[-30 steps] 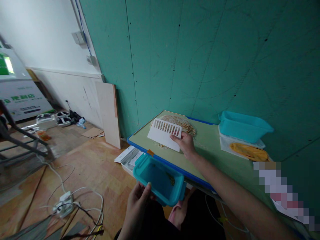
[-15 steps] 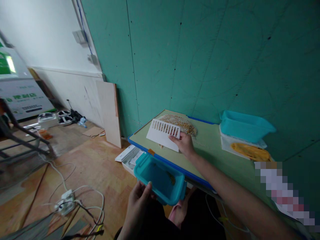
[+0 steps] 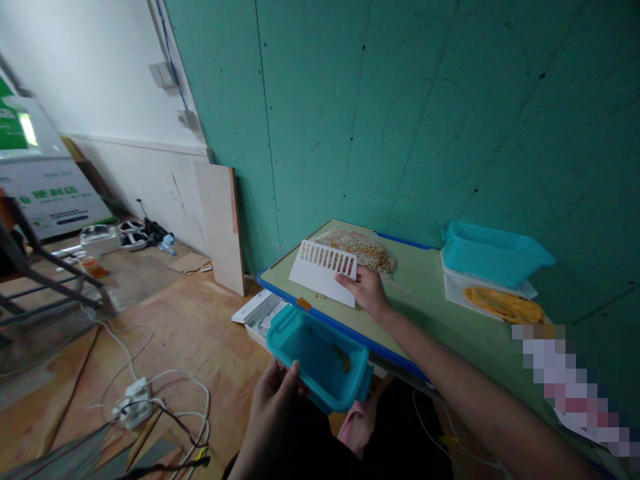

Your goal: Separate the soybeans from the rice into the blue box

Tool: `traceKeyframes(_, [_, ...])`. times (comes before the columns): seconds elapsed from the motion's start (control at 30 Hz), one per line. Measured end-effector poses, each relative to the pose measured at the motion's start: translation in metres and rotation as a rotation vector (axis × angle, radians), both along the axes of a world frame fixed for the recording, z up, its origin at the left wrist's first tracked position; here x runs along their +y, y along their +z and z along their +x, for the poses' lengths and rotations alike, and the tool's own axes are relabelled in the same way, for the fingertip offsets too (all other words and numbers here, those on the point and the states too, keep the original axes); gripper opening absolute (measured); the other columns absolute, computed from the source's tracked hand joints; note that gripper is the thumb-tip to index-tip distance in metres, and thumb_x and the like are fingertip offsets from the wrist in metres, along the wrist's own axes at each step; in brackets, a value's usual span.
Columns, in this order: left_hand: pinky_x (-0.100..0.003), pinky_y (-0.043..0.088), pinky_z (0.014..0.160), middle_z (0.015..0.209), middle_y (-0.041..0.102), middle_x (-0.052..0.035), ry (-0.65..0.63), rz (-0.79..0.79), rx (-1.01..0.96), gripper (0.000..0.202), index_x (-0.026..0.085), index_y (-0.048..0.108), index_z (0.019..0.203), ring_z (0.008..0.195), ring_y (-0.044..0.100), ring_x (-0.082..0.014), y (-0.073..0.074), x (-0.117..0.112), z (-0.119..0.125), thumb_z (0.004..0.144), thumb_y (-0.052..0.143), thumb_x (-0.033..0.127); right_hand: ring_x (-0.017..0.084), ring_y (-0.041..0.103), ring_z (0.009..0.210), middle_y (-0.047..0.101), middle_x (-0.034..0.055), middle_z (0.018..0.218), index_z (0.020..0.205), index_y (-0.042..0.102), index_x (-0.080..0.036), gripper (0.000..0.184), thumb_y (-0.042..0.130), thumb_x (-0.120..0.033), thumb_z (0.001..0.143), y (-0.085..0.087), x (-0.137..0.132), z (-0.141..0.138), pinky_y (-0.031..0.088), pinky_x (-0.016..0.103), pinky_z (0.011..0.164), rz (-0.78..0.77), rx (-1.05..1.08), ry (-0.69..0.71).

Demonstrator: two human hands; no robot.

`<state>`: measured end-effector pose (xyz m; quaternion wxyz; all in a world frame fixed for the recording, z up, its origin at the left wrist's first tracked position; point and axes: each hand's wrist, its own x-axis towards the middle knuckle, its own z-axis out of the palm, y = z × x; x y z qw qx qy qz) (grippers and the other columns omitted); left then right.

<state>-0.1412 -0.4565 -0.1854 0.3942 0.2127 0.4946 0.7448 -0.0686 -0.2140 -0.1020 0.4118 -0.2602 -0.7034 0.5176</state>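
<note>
Right fingers (image 3: pixel 344 280) close-set on slotted plate (image 3: pixel 318 277)

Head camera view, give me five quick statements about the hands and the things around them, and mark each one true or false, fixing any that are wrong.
1. The left hand grips a turquoise tub by its edge. True.
2. The turquoise tub is filled to the brim. False: only a small cluster of grains shows in it.
3. The right hand holds a white slotted plate. True.
4. The white slotted plate is inside the turquoise tub. False: it is in front of the grain pile on the table.
5. An orange item lies in front of a second tub. True.
</note>
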Motion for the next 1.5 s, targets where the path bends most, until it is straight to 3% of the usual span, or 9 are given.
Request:
traceKeyframes(0.23, [-0.023, 0.042, 0.053, 0.058, 0.059, 0.0015, 0.035, -0.014, -0.003, 0.031, 0.017, 0.061, 0.073, 0.054, 0.052, -0.0126, 0.013, 0.001, -0.001, 0.076, 0.072, 0.046, 0.024, 0.071, 0.079, 0.076, 0.0095, 0.09, 0.089, 0.072, -0.016, 0.04, 0.078, -0.046, 0.063, 0.002, -0.004, -0.001, 0.057, 0.035, 0.069, -0.024, 0.017, 0.03])
traceKeyframes(0.63, [-0.024, 0.043, 0.055, 0.062, 0.06, 0.0007, 0.015, 0.022, -0.011, 0.026, 0.016, 0.062, 0.08, 0.057, 0.054, -0.0129, -0.001, 0.004, -0.001, 0.081, 0.069, 0.04, 0.024, 0.071, 0.077, 0.075, 0.0106, 0.089, 0.087, 0.071, -0.015, 0.039, 0.079, -0.045, 0.062, 0.004, -0.009, 0.0, 0.056, 0.035, 0.067, -0.044, 0.033, 0.06])
traceKeyframes(1.1, [-0.025, 0.043, 0.054, 0.059, 0.06, 0.0007, 0.035, -0.005, 0.035, 0.03, 0.017, 0.062, 0.074, 0.055, 0.054, -0.0144, 0.003, 0.005, 0.0, 0.076, 0.072, 0.045, 0.024, 0.071, 0.076, 0.076, 0.0095, 0.087, 0.086, 0.071, -0.016, 0.041, 0.078, -0.048, 0.061, 0.002, -0.011, -0.001, 0.056, 0.034, 0.066, -0.058, 0.016, 0.093])
traceKeyframes(1.5, [-0.024, 0.042, 0.052, 0.059, 0.06, 0.0013, 0.035, 0.011, 0.03, 0.027, 0.017, 0.062, 0.077, 0.053, 0.054, -0.0133, -0.001, 0.007, 0.002, 0.079, 0.07, 0.043, 0.023, 0.071, 0.079, 0.075, 0.0098, 0.092, 0.089, 0.073, -0.017, 0.038, 0.077, -0.045, 0.065, 0.003, -0.012, -0.001, 0.057, 0.036, 0.07, -0.064, 0.031, 0.13])
